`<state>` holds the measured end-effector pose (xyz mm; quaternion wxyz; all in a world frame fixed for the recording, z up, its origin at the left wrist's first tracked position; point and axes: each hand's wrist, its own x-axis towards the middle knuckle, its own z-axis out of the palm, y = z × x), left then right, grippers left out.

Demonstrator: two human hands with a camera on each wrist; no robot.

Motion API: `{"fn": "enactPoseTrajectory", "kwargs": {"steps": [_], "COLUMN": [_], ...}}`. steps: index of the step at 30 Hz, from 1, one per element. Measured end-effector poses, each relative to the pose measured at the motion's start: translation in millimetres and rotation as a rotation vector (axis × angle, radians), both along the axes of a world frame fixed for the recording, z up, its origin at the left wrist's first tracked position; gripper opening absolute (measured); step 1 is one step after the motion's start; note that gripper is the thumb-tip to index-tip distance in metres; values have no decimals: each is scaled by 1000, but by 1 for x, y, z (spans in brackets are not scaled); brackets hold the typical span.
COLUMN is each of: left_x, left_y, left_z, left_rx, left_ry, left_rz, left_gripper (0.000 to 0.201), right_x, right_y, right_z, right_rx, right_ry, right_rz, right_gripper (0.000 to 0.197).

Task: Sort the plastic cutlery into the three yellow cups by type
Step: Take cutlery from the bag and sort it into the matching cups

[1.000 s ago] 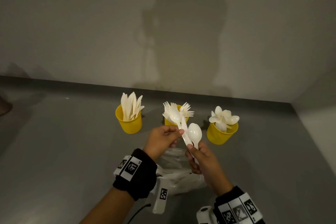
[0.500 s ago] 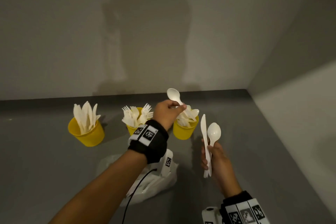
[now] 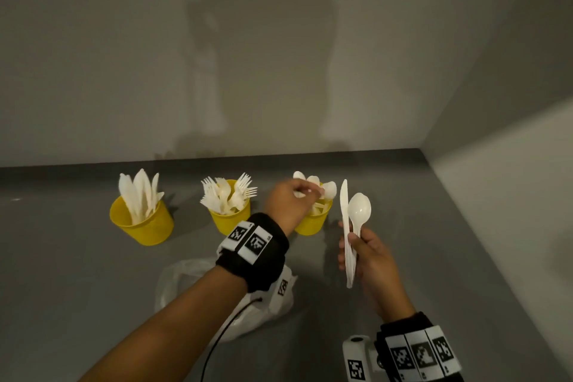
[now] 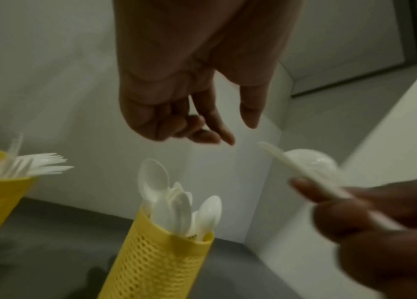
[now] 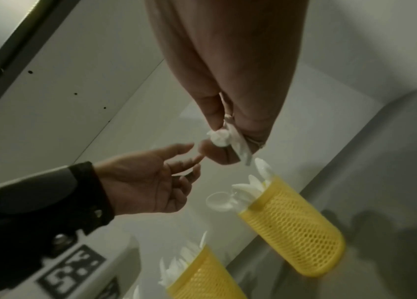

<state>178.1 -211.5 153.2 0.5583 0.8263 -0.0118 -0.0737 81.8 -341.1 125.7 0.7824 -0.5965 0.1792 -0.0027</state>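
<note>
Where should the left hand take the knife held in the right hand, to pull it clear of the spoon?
Probably the knife blade end, from the left. It stands upright in the right hand, whose grip covers the handle; the spoon lies close along its right side, and the empty left hand is on the left.

The left hand (image 3: pixel 286 205), which held a white plastic spoon up half a second ago, now hangs empty-fingered over the right-of-centre yellow mesh cup (image 3: pixel 311 222).
</note>
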Motion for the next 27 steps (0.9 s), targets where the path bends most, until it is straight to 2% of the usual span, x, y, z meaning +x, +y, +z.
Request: {"fn": "enactPoseTrajectory", "kwargs": {"steps": [2, 4, 9, 12, 15, 19, 21, 22, 24, 27], "left_x": [-18, -33, -51, -55, -49, -25, -13, -7, 4, 18], "left_y": [8, 21, 75, 109, 155, 226, 254, 265, 282, 295], "left_z": [-2, -8, -19, -13, 0, 15, 19, 18, 6, -18], "left_rx": [-106, -177, -251, -279, -292, -228, -150, -101, -14, 84], "left_ry": [93, 101, 81, 96, 31, -114, -201, -220, -185, 3], "left_rz": [-112, -99, 140, 258, 410, 654, 719, 749, 772, 707], "left_gripper": [18, 20, 7, 18, 13, 15, 4, 8, 12, 19], "right_x": [2, 4, 9, 13, 15, 14, 12, 12, 15, 18], "right_y": [12, 28, 74, 98, 113, 121, 124, 124, 125, 124], "right_z": [2, 3, 0, -5, -12, -25, -32, -35, -38, -36], "right_rx": [-11, -27, -46, -40, -46, -214, -244, -254, -249, -164], "right_ry": [1, -3, -32, -39, -35, -64, -58, -47, -10, 59], "right_rz": [46, 117, 283, 333, 348, 346, 389, 411, 429, 400], "right_gripper": [23, 22, 21, 25, 25, 28, 30, 32, 26, 22]}}
